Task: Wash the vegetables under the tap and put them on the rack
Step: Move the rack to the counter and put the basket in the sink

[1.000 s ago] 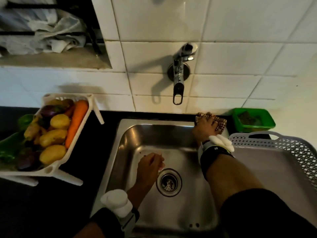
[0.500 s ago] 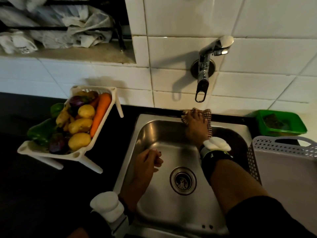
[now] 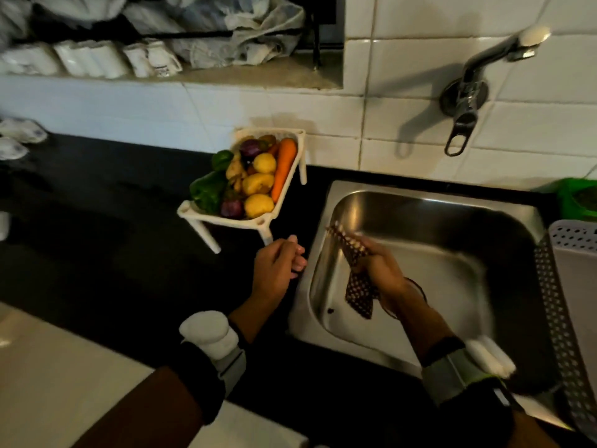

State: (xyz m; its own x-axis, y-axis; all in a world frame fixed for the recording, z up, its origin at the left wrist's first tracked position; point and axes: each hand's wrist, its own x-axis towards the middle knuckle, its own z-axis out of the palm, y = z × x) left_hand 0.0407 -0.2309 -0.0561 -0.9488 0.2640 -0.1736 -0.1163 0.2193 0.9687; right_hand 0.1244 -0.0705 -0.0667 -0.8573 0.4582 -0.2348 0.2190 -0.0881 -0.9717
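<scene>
We stood before the dark worktop [image 3: 97, 227], and the steel sink [image 3: 429, 218] was set into it on our right side, with the tap [image 3: 468, 101] on the tiled wall above it; no water seemed to run. The vegetables [image 3: 255, 182] lay all together in a white legged basket [image 3: 226, 218] on the worktop, just left of the sink, and none was washed yet, as we judged. A perforated white rack [image 3: 571, 240] stood at the far right, cut off by the edge, so we could not tell what it held. Our right hand [image 3: 384, 270] was over the basin with its fingers curled round a checked cloth [image 3: 357, 286]. Our left hand [image 3: 277, 270] hovered above the worktop near the basket's front leg, its fingers loosely curled and holding nothing that we could see. To do this step well, we thought the cloth should be put aside first, so that both hands were free. The green tub [image 3: 578, 198] beyond the sink was too blurred to read.
</scene>
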